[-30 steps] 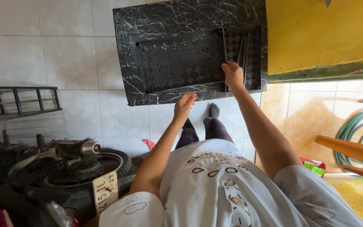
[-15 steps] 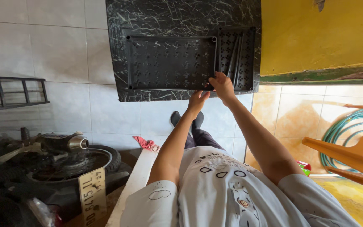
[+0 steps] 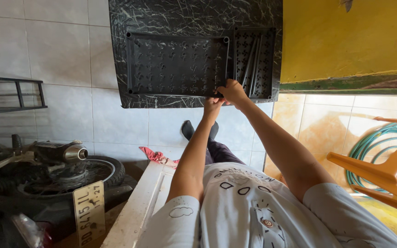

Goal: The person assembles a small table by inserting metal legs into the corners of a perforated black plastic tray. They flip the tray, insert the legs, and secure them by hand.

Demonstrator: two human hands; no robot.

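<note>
Hands, left (image 3: 212, 104) and right (image 3: 232, 91), grip marbled black plastic panel's (image 3: 194, 55) ribbed underside.

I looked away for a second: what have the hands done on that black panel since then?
The left hand rose from below the black marbled panel to its lower edge. The right hand slid leftward to the ribbed frame's bottom corner, beside the left. The panel stays flat on the tiles, rods still in its side compartment.
</note>
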